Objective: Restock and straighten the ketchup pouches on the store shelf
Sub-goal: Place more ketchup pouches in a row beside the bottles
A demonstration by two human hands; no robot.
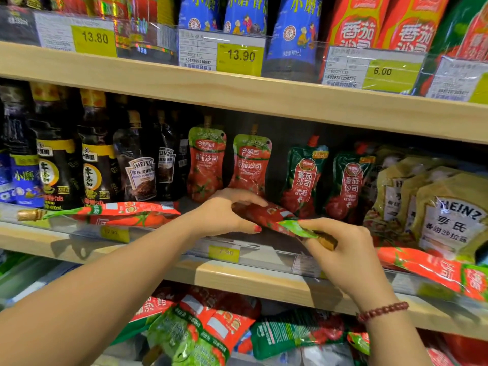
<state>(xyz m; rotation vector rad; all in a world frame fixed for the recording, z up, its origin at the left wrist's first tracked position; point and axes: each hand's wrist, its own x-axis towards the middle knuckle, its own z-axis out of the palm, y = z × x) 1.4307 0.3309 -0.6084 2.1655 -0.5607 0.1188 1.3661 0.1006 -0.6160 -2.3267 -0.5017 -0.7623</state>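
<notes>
A loose pouch [111, 215] lies flat at the shelf's [264, 281] left edge. The left hand [224, 215] grips the base of a red pouch [266, 216] and the right hand [346, 249] pinches its cap end — held level before the row, mid-restock. Next, probably stand it upright before the two red pouches [227, 165]. Nearby labels read HEINZ [459, 210] and TOMATO KETCHUP [302, 192].

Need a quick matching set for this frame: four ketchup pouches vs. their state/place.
1. held pouch
2. gold-capped pouch
3. green-topped pouch
4. dark green pouch

A. upright, far left of the standing pouches
B. lying flat at shelf's front edge, left
C. gripped by left hand and right hand
D. upright, labelled "TOMATO KETCHUP"

Pairs: 1-C, 2-B, 3-A, 4-D
</notes>
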